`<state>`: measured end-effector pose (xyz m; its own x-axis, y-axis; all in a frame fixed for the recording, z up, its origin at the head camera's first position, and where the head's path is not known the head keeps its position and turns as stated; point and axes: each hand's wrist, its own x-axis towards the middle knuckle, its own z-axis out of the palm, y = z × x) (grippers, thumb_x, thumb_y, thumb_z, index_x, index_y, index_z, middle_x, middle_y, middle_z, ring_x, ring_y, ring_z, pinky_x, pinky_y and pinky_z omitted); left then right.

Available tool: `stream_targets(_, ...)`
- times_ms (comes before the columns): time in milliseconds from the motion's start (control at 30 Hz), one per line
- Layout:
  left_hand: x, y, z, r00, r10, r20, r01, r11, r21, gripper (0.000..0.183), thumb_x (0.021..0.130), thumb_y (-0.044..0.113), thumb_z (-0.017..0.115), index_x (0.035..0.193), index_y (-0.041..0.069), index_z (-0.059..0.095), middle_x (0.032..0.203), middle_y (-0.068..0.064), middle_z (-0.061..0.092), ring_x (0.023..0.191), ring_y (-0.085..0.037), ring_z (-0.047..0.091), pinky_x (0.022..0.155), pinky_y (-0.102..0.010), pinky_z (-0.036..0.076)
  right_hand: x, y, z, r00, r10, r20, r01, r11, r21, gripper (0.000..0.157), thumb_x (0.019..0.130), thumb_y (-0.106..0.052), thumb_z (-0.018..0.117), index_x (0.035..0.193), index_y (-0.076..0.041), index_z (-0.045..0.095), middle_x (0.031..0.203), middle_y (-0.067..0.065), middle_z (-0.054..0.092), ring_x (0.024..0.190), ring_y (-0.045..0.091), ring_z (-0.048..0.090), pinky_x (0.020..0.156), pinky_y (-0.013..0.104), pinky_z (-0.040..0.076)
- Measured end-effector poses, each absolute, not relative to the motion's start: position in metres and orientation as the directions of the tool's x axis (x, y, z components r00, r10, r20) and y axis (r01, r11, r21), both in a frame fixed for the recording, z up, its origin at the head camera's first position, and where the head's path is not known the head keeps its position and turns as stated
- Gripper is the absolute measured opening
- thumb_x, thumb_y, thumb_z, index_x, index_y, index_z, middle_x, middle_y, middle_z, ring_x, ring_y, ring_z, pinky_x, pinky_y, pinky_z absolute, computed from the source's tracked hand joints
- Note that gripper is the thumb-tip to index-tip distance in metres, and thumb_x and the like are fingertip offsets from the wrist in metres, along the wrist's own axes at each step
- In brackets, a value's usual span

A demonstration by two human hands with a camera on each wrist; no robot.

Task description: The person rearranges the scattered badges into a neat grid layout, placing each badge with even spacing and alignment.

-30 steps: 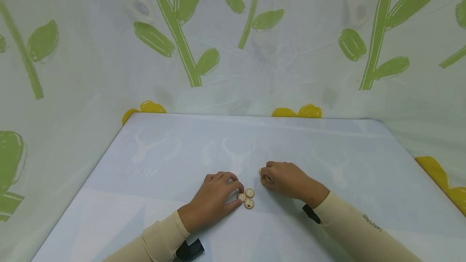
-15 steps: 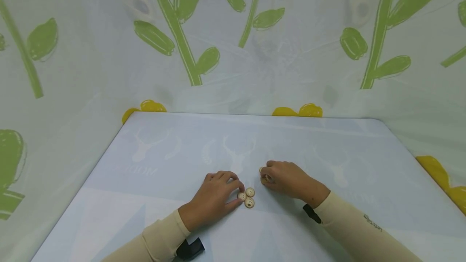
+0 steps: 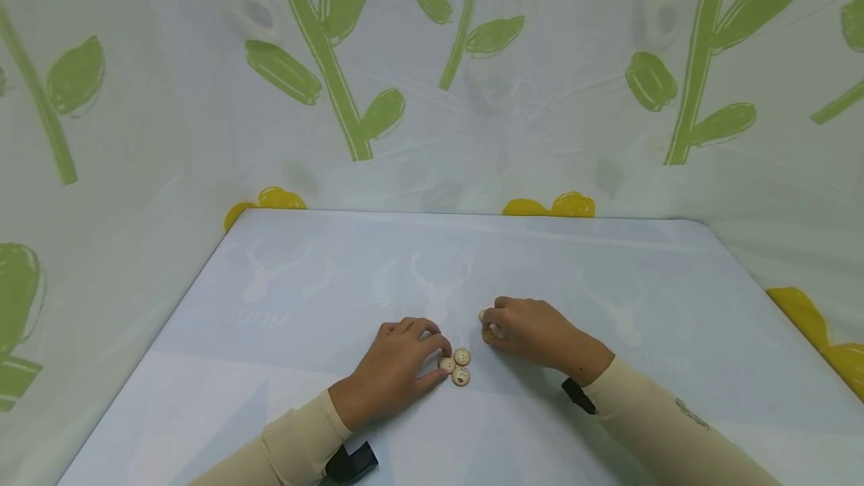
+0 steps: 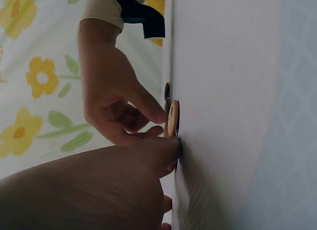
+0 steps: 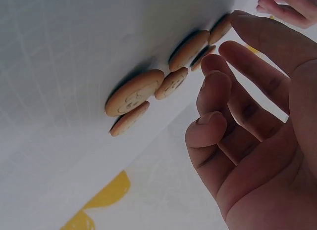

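Three small round wooden discs with drawn faces lie together in the head view. My left hand [image 3: 398,362] pinches the leftmost wooden disc [image 3: 448,364] between thumb and forefinger. The upper wooden disc [image 3: 462,356] and lower wooden disc [image 3: 461,376] touch it on its right. Farther right, my right hand [image 3: 536,330] has its fingers curled at another wooden disc [image 3: 489,334], partly hidden by the hand. In the right wrist view, the thumb and forefinger of my right hand [image 5: 267,106] meet the end wooden disc [image 5: 220,29]; a large wooden disc [image 5: 133,94] lies farther off.
The discs lie on a pale tabletop [image 3: 324,268] with faint antler prints. Behind it hangs a white cloth [image 3: 472,148] with green stems and yellow flowers. Black straps are on both wrists, at the ends of beige sleeves [image 3: 297,441].
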<state>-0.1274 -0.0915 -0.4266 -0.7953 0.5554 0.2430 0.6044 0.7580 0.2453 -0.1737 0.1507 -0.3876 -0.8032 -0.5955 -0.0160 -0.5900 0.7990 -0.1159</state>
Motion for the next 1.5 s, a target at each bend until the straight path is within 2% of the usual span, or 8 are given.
stream_targets(233, -0.127, -0.090, -0.425, -0.791, 0.561, 0.244, 0.610, 0.755, 0.242, 0.018, 0.092, 0.042, 0.071, 0.105, 0.030, 0.069, 0.119, 0.004, 0.063, 0.121, -0.019, 0.057, 0.094, -0.046, 0.044, -0.168, 0.158, -0.379, -0.855, -0.514, -0.064, -0.502, 0.852, -0.147, 0.025, 0.087, -0.028, 0.079, 0.110, -0.021, 0.075, 0.097, -0.006, 0.067, 0.075, 0.006, 0.060, 0.070, 0.027, 0.054)
stream_targets(367, -0.127, -0.090, -0.425, -0.790, 0.559, 0.253, 0.611, 0.754, 0.242, 0.018, 0.091, 0.042, 0.072, 0.104, 0.030, 0.068, 0.118, 0.005, 0.063, 0.121, -0.019, 0.057, 0.093, -0.045, 0.044, -0.163, 0.164, -0.377, -0.866, -0.497, -0.060, -0.487, 0.864, -0.126, 0.024, 0.084, -0.022, 0.081, 0.107, -0.020, 0.075, 0.097, -0.004, 0.067, 0.075, 0.007, 0.059, 0.071, 0.028, 0.055)
stream_targets(533, -0.127, -0.090, -0.426, -0.794, 0.553, 0.252, 0.606, 0.755, 0.251, 0.018, 0.091, 0.041, 0.072, 0.104, 0.030, 0.068, 0.118, 0.005, 0.063, 0.121, -0.019, 0.057, 0.093, -0.045, 0.044, -0.159, 0.173, -0.380, -0.866, -0.500, -0.018, -0.496, 0.861, -0.110, 0.021, 0.084, -0.022, 0.081, 0.105, -0.020, 0.075, 0.095, -0.005, 0.066, 0.075, 0.006, 0.058, 0.071, 0.028, 0.054)
stream_targets(800, -0.127, -0.090, -0.426, -0.800, 0.551, 0.238, 0.599, 0.760, 0.253, 0.017, 0.091, 0.041, 0.072, 0.104, 0.030, 0.068, 0.119, 0.004, 0.063, 0.121, -0.019, 0.057, 0.093, -0.045, 0.044, -0.155, 0.186, -0.382, -0.882, -0.472, 0.007, -0.466, 0.869, -0.167, 0.020, 0.086, -0.026, 0.079, 0.103, -0.018, 0.075, 0.094, -0.005, 0.066, 0.082, 0.010, 0.065, 0.071, 0.030, 0.055)
stream_targets(1033, -0.127, -0.090, -0.425, -0.801, 0.550, 0.235, 0.597, 0.762, 0.253, 0.018, 0.092, 0.042, 0.071, 0.104, 0.030, 0.069, 0.120, 0.004, 0.063, 0.121, -0.020, 0.057, 0.094, -0.045, 0.044, -0.151, 0.188, -0.385, -0.848, -0.528, 0.040, -0.526, 0.830, -0.185, 0.019, 0.082, -0.015, 0.082, 0.100, -0.018, 0.075, 0.093, -0.005, 0.066, 0.076, 0.005, 0.060, 0.066, 0.024, 0.052)
stream_targets(1200, -0.129, -0.091, -0.426, -0.801, 0.551, 0.235, 0.598, 0.763, 0.245, 0.019, 0.091, 0.043, 0.071, 0.105, 0.030, 0.069, 0.120, 0.004, 0.063, 0.122, -0.020, 0.057, 0.094, -0.045, 0.044, -0.149, 0.183, -0.386, -0.822, -0.566, 0.063, -0.568, 0.805, -0.170, 0.019, 0.082, -0.014, 0.082, 0.098, -0.018, 0.074, 0.090, -0.007, 0.064, 0.076, 0.005, 0.062, 0.066, 0.024, 0.052)
stream_targets(1367, -0.129, -0.091, -0.426, -0.803, 0.551, 0.229, 0.595, 0.764, 0.248, 0.020, 0.091, 0.043, 0.071, 0.106, 0.030, 0.069, 0.121, 0.003, 0.063, 0.122, -0.021, 0.057, 0.093, -0.046, 0.044, -0.148, 0.173, -0.384, -0.827, -0.562, 0.030, -0.557, 0.809, -0.187, 0.018, 0.084, -0.015, 0.080, 0.101, -0.019, 0.074, 0.091, -0.007, 0.063, 0.082, 0.008, 0.067, 0.069, 0.026, 0.054)
stream_targets(1500, -0.129, -0.091, -0.426, -0.803, 0.551, 0.226, 0.595, 0.763, 0.254, 0.020, 0.091, 0.043, 0.071, 0.106, 0.030, 0.069, 0.121, 0.003, 0.063, 0.123, -0.021, 0.057, 0.094, -0.046, 0.044, -0.147, 0.166, -0.384, -0.818, -0.575, 0.016, -0.566, 0.798, -0.206, 0.019, 0.084, -0.015, 0.080, 0.101, -0.020, 0.074, 0.092, -0.006, 0.064, 0.080, 0.007, 0.065, 0.069, 0.026, 0.054)
